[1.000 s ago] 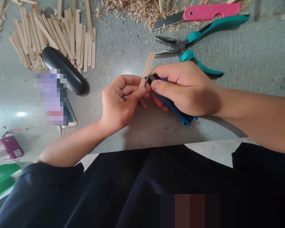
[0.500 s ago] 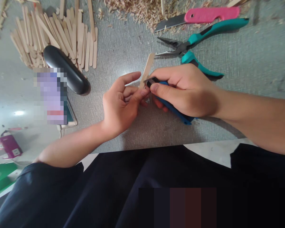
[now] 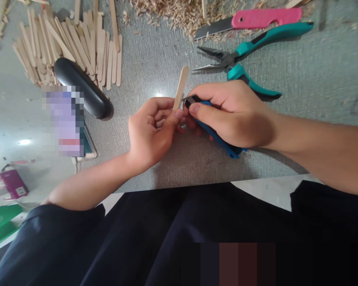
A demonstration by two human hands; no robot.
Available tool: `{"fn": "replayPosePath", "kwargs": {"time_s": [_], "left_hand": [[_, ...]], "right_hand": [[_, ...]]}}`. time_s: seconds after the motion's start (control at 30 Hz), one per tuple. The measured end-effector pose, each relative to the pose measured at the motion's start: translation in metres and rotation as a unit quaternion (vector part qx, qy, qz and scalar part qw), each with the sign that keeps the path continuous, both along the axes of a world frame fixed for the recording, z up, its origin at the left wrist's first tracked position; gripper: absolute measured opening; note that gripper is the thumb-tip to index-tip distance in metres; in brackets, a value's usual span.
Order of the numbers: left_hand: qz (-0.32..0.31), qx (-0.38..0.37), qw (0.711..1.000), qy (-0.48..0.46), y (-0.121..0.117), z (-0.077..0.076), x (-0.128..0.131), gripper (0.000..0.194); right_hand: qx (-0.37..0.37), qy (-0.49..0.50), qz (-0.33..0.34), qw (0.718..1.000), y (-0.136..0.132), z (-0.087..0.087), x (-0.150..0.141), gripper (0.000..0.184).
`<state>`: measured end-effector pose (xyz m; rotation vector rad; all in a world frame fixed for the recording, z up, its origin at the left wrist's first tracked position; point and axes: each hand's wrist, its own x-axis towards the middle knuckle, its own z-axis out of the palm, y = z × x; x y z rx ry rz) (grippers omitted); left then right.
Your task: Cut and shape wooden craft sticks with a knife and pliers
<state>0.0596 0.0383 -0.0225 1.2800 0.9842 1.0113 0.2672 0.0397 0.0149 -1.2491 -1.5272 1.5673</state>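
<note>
Between the thumb and fingers of my left hand (image 3: 155, 129) is a wooden craft stick (image 3: 181, 85), pinched near its lower end and tilted up and slightly right. My right hand (image 3: 226, 113) is wrapped round a blue utility knife (image 3: 216, 135), thumb pressed on its dark front end. The short blade points left, close beside the stick; I cannot tell whether it touches. The fingertips of both hands are near each other. Above my right hand lie long-nose pliers (image 3: 231, 59) with teal handles, jaws spread.
A pink-handled blade (image 3: 265, 18) lies behind the pliers, beside a heap of wood shavings (image 3: 173, 16). At the left are many craft sticks (image 3: 83, 43), a black oblong case (image 3: 82, 87) and a phone (image 3: 89, 141) with a cable. The table's front edge runs along my body.
The craft stick has shifted left and turned more upright. My left index finger, raised before, has come down against the stick. The knife's tip now sits to the stick's right.
</note>
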Motion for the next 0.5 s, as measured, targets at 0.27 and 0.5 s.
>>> {"fn": "replayPosePath", "kwargs": {"time_s": [0.27,0.5], "left_hand": [[-0.004,0.017,1.0,0.025,0.0008,0.0027,-0.0004,0.043],[-0.001,0.064,0.998,0.006,0.0012,0.0008,-0.0009,0.035]], "right_hand": [[0.032,-0.014,0.012,0.999,0.0001,0.0004,0.0013,0.034],[0.017,-0.02,0.021,0.999,0.001,-0.0025,0.0013,0.032]]}}
